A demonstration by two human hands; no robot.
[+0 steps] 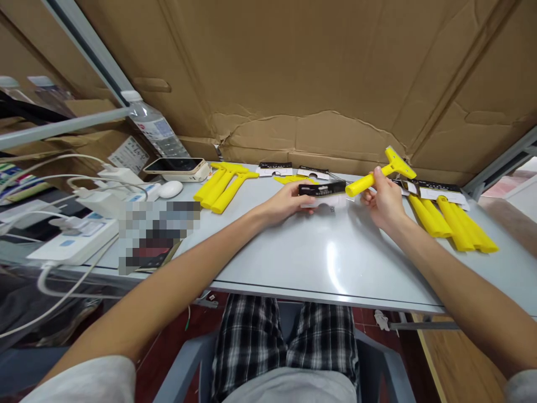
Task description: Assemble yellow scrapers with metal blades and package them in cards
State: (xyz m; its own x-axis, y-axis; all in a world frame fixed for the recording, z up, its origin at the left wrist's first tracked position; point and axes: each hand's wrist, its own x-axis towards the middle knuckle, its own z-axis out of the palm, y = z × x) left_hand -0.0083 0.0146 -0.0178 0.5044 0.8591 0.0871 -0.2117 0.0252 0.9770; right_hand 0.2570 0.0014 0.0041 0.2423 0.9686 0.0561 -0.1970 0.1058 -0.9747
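Note:
My left hand pinches a small clear packet with a black header card above the middle of the table. In my right hand is a yellow scraper, its wide head tilted up to the right and its handle end pointing at the packet. Between the two hands they are close but apart. Behind my left hand lie more yellow scraper parts, partly hidden. To the right, yellow scrapers with header cards lie in a group, several handles toward me. Bare yellow scrapers lie together on the left.
On the left stand a water bottle, a phone on a white box, a white mouse and a power strip with trailing cables. Two black-and-white cards lie at the back. A cardboard wall closes off the far side.

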